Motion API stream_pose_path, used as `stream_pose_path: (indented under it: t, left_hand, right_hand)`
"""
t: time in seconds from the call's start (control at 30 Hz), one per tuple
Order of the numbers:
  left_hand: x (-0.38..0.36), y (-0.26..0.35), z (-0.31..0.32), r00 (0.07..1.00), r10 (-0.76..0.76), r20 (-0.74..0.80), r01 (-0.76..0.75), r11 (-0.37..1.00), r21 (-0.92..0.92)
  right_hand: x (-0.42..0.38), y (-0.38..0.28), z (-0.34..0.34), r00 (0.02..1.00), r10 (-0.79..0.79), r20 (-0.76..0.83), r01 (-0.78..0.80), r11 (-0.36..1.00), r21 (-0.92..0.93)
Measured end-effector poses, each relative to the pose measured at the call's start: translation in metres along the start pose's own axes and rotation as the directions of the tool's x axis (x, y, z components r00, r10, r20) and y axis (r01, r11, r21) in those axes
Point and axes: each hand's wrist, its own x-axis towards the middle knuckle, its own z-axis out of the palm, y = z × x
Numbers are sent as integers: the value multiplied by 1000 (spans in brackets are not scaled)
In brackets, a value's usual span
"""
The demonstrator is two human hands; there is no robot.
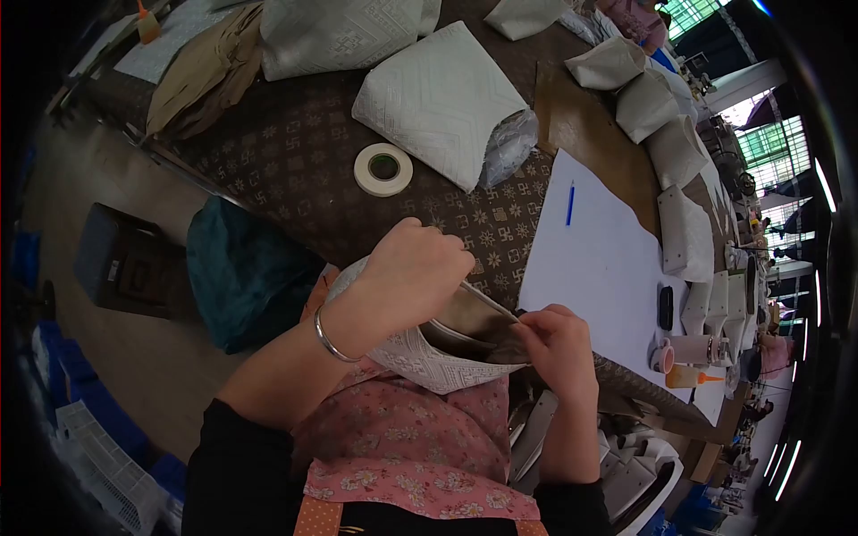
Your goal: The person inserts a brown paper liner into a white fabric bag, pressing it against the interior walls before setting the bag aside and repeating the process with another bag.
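A white patterned bag [438,366] lies against the pink flowered apron at the table's edge, its mouth open and a beige lining [474,319] showing inside. My left hand [413,268], with a silver bangle at its wrist, is closed in a fist over the near-left side of the mouth; whatever its fingers hold is hidden. With thumb and fingers, my right hand [559,344] pinches the bag's rim at the right corner. Beyond the hands, a roll of white tape [383,170] rests on the dark patterned tabletop [304,170].
Another white bag [438,103] with plastic in its mouth lies ahead. A blue pen [570,204] is on a white sheet [590,268] at right. A glue bottle [693,376] and more bags [677,152] stand farther right. A stool [125,259] stands left.
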Motion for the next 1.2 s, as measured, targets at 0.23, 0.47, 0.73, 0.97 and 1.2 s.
stream_pose_path:
  t: [0.23, 0.47, 0.73, 0.97, 1.2]
  left_hand:
    - [0, 0, -2, 1000, 3, -6, -3, 1000, 7]
    - [0, 0, -1, 1000, -7, -13, 7, 1000, -7]
    - [-2, 0, -2, 999, -20, -37, 19, 1000, -21]
    - [-8, 5, -15, 993, -113, -37, 109, 989, -95]
    - [-36, -11, -36, 916, -401, -34, 333, 803, -494]
  right_hand:
    - [9, 1, 11, 997, -71, -25, 71, 997, -22]
    - [18, -7, 18, 982, -187, 15, 188, 977, -101]
    - [22, -16, 28, 979, -205, 8, 204, 969, -136]
    - [33, -25, 38, 973, -228, -31, 226, 972, -59]
    - [45, -18, 49, 982, -166, -86, 169, 985, 34]
